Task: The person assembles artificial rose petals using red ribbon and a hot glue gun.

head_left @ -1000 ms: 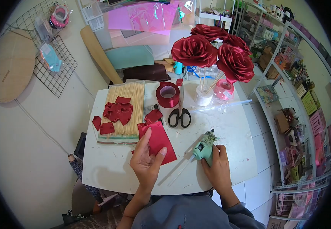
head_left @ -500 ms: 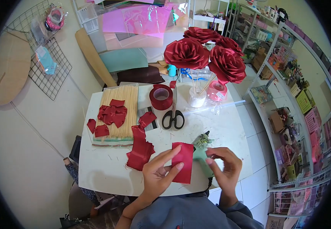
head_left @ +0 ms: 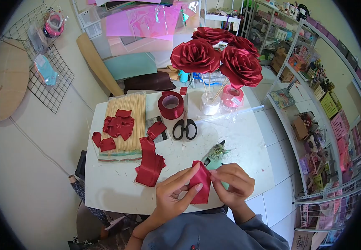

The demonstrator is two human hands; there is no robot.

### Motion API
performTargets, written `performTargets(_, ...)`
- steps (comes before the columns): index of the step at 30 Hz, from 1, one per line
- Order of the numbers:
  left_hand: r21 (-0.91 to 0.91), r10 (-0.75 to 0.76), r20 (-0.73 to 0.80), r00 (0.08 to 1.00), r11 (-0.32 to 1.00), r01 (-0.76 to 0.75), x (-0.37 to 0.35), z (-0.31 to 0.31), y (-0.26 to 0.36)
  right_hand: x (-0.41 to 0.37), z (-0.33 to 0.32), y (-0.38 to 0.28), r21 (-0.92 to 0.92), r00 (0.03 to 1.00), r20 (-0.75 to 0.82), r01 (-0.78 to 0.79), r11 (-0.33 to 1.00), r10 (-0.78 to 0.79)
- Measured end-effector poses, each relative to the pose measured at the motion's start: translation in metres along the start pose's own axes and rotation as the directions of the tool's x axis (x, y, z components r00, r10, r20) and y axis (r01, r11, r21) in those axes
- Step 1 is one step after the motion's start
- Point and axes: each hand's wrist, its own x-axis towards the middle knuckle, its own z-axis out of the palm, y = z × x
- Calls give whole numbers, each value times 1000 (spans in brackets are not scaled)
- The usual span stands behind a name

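Note:
My left hand [head_left: 174,193] and my right hand [head_left: 231,186] both pinch one red satin ribbon piece [head_left: 200,183] above the near edge of the white table [head_left: 114,187]. The piece is being folded between my fingers. A mint green glue gun [head_left: 214,156] lies on the table just behind my right hand, partly hidden by it. A stack of cut red ribbon pieces [head_left: 150,164] lies left of my hands.
Folded red petals [head_left: 117,126] rest on a pack of bamboo skewers [head_left: 126,125]. A red ribbon roll [head_left: 171,105], black scissors [head_left: 184,128] and finished red satin roses [head_left: 213,58] on sticks stand at the back. Shelves [head_left: 313,104] line the right side.
My left hand lifted one ribbon piece off the stack and carried it right. My right hand let go of the glue gun and took the piece's other edge; the piece is now folding.

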Motion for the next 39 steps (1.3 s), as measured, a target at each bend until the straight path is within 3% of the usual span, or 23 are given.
performTargets(1, 32, 1, 3, 1000, 999, -1, 0, 0, 1, 2, -1, -1, -77, 991, 42, 128, 989, -125)
performTargets(2, 64, 3, 6, 1000, 998, -4, -1, -1, 1, 4, -2, -2, -78, 991, 41, 127, 989, -124)
performTargets(4, 89, 0, 11, 1000, 996, -1, -1, -1, 2, 7, -2, -3, -231, 962, 106, 270, 935, -251)
performTargets(10, 152, 29, 7, 1000, 988, -30, -1, 0, 6, 13, -5, -7, -321, 909, 216, 412, 853, -357)
performTargets(25, 226, 19, 61, 998, 974, -33, -4, -4, 7, 15, -9, -8, -345, 864, 344, 481, 806, -368)
performTargets(39, 210, -1, 58, 998, 978, -11, -4, -3, 8, 16, -10, -8, -307, 874, 366, 437, 845, -319)
